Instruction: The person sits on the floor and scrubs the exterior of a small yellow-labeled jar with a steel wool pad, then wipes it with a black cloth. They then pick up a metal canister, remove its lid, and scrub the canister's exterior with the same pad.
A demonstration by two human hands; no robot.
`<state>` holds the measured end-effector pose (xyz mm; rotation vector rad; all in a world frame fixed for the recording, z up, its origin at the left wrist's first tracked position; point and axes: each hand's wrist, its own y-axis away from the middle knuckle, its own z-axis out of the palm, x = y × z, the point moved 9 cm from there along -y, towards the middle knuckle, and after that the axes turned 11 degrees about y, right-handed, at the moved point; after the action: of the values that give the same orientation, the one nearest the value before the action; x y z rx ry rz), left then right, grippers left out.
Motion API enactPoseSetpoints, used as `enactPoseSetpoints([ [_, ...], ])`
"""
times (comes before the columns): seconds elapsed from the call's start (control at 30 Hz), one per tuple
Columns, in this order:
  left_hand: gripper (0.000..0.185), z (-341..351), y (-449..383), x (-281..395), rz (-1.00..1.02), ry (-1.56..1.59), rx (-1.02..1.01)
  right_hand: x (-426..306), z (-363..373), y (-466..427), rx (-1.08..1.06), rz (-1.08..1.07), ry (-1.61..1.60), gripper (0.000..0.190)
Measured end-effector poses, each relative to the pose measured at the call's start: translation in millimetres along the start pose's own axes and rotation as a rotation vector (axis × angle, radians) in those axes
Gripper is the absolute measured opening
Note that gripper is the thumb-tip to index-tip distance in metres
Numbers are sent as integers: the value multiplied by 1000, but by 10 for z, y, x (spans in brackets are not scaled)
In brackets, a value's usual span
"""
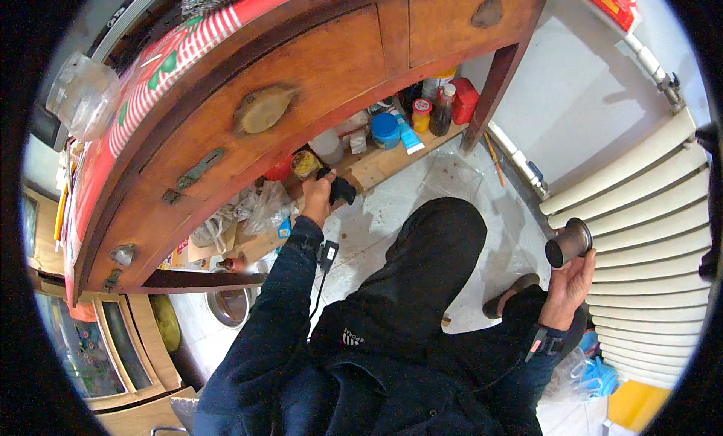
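Observation:
My left hand (317, 197) grips a bunched black cloth (342, 191) at the front edge of a low wooden shelf (370, 173) under the table. Just beyond that hand stands a jar with a stained yellowish lid (305, 164). Off to the right, my right hand (569, 286) holds a small dark metal cup (566, 245) with a flared rim, tilted on its side in front of the white radiator (638, 227). Fingers hide part of the cup's lower side.
A wooden table with drawers (333, 57) overhangs the shelf. On the shelf are a blue-lidded jar (386, 132), a blue tube (408, 135), a dark bottle (442, 111), a red container (465, 101) and plastic bags (265, 207). A metal basin (227, 307) sits on the tiled floor.

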<state>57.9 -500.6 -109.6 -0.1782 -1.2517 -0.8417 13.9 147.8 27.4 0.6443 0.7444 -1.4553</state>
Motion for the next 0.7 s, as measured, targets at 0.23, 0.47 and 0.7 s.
enactPoseSetpoints([
  [0.23,37,-114,-65,-64,52,-772,5,27,-17,3,48,22,31,68],
  [0.47,12,323,607,-3,171,-431,-172,33,42,68,142,-27,137,54],
  [0.7,17,2116,2168,932,464,-333,-814,-156,702,103,-90,-129,179,69],
])
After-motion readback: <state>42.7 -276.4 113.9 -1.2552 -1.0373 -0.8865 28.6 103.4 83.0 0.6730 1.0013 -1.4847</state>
